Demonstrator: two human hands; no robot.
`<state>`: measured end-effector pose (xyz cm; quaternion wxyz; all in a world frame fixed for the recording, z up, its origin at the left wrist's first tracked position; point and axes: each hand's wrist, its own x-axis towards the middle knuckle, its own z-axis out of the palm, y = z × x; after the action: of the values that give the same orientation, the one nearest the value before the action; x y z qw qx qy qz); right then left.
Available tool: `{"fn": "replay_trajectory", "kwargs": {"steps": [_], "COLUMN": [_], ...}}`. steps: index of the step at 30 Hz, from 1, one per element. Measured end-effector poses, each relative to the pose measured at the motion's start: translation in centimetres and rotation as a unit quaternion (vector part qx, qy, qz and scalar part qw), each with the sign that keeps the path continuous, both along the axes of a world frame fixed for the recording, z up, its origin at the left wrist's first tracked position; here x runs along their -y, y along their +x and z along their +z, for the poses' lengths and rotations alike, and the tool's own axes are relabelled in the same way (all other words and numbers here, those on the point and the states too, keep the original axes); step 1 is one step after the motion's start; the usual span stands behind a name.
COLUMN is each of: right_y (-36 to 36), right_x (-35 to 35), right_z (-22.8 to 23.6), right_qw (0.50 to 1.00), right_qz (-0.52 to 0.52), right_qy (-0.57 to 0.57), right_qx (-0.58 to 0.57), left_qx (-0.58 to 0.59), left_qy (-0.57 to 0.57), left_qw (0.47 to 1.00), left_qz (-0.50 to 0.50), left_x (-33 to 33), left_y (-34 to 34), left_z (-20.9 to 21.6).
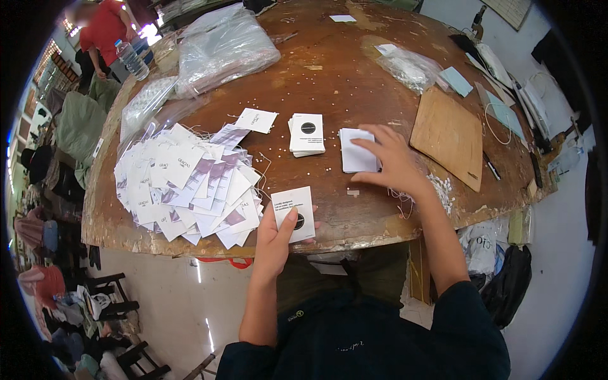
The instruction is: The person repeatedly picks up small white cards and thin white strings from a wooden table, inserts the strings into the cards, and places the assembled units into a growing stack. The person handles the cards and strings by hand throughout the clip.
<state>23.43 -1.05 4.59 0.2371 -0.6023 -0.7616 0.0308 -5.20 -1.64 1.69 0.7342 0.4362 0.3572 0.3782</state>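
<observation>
My left hand [278, 231] grips a white printed card [303, 201] with a black circle on it, at the table's near edge; the thumb lies across its face. My right hand [394, 155] is spread, its fingers over the right part of a stack of plain white cards [353, 151]; whether they touch it I cannot tell. Left of that stack stands another stack of printed cards [306, 134] with the same black circle. A large loose heap of white and purple-grey tags [190, 183] with strings spreads to the left of my left hand.
Clear plastic packages [221, 54] lie at the far left, beside a water bottle [131, 60]. To the right are a wooden board [448, 136], a pen [491, 166], a plastic bag [408, 68] and a pile of white strings [440, 192]. A person in red [107, 31] stands beyond the table.
</observation>
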Motion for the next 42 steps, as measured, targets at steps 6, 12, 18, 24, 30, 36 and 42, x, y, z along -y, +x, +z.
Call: {"fn": "replay_trajectory", "kwargs": {"steps": [6,12,18,24,30,36,42], "right_y": [3.7,3.3,3.4,3.7,3.7,3.2,-3.1], "right_x": [-1.6,-1.9,-1.7,-1.4,-1.3,-0.9,1.7], "right_z": [-2.1,-1.8,-1.9,-1.6,-2.6,-0.9,2.8], "right_qw": [0.993,0.991,0.992,0.996,0.999,0.999,0.977], "right_qz": [-0.018,-0.034,-0.035,-0.027,-0.014,-0.019,0.185], "right_qy": [-0.119,-0.13,-0.123,-0.08,-0.033,0.02,0.085], "right_qx": [0.01,-0.002,0.001,0.012,0.013,-0.031,-0.065], "left_qx": [0.004,0.003,0.01,0.026,0.022,0.019,0.119], "left_qy": [0.009,0.016,0.006,0.0,0.002,-0.011,-0.058], "left_qw": [1.0,1.0,1.0,0.999,0.999,0.999,0.991], "left_qz": [0.004,0.018,0.013,0.032,0.03,0.025,-0.003], "left_x": [-0.5,-0.7,-0.7,-0.8,-0.9,-1.0,-1.5], "left_y": [-0.3,-0.5,-0.6,-0.4,-0.4,-0.5,-0.3], "left_z": [-0.2,-0.2,-0.2,-0.4,-0.3,0.1,-0.2]}}
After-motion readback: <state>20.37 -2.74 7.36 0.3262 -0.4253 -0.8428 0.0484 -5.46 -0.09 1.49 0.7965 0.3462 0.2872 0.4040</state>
